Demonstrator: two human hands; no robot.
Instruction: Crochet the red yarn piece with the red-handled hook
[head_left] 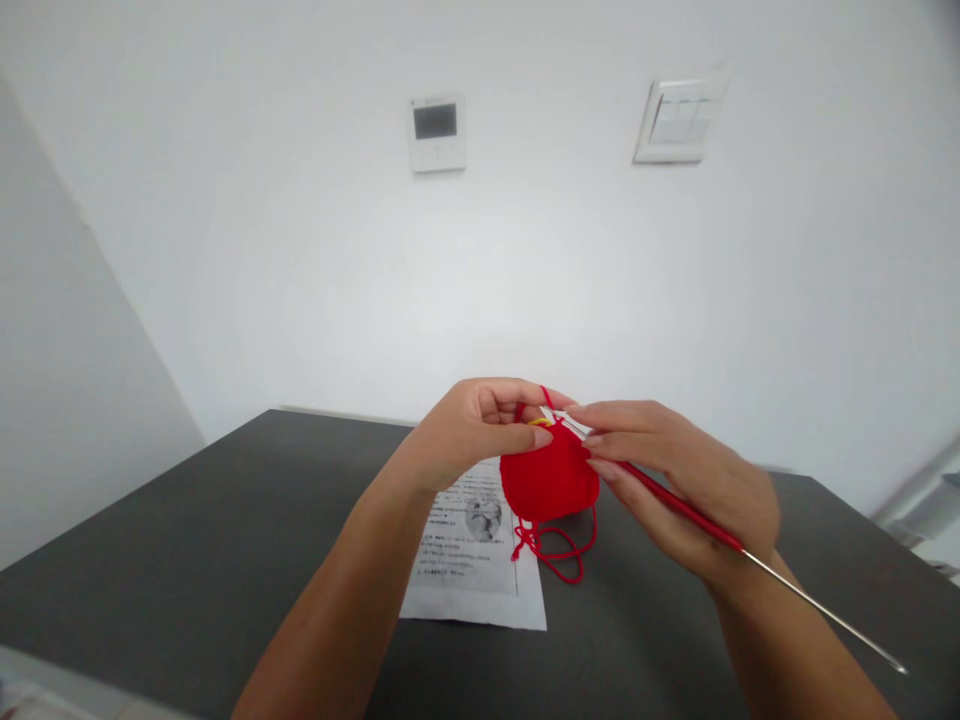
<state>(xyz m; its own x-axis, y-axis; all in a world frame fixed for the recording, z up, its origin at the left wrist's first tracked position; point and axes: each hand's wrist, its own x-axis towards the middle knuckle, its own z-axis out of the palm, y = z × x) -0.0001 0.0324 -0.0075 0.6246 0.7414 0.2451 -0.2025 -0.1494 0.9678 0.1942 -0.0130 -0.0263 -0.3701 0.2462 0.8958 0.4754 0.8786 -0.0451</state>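
Note:
My left hand (487,420) pinches a red crochet piece (551,480) at its upper edge, thumb in front. A strand of red yarn (547,398) runs over its index finger, and a bit of yellow (538,422) shows beside the thumb. Closed around a crochet hook (686,507) with a red grip and metal ends is my right hand (675,470). The hook's front end meets the top edge of the piece; its tip is hard to make out. Loose red yarn (571,575) dangles in loops below the piece.
Under the hands is a dark grey table (225,560). On it lies a printed sheet of paper (472,600), partly behind the crochet piece. The white wall carries a panel with a small screen (437,135) and a light switch (677,120).

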